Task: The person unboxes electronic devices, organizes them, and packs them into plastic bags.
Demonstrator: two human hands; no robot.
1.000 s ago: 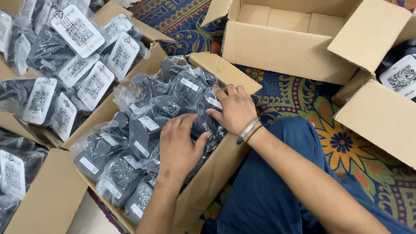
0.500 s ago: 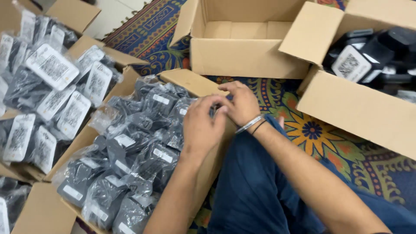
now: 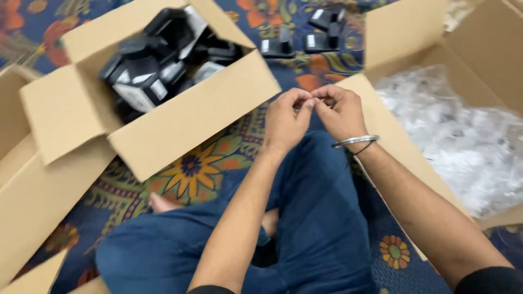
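Note:
My left hand (image 3: 286, 120) and my right hand (image 3: 340, 111) meet above my lap, thumbs and fingertips pinched together and touching each other. Nothing can be made out between the fingers. A metal bangle (image 3: 355, 141) sits on my right wrist. I sit cross-legged in blue trousers (image 3: 316, 218). Just left of my hands stands an open cardboard box (image 3: 190, 117) filled with black devices with white labels (image 3: 147, 76). To the right, an open cardboard box (image 3: 392, 136) holds crumpled clear plastic bags (image 3: 452, 125).
Three loose black devices (image 3: 305, 38) lie on the patterned carpet (image 3: 190, 169) beyond my hands. Another cardboard box (image 3: 32, 190) stands at the left edge. Boxes hem in my lap on both sides.
My hands have left the box of bagged black parts and come together in front of me. The view has swung right, so the box of black devices and the box of plastic bags now show.

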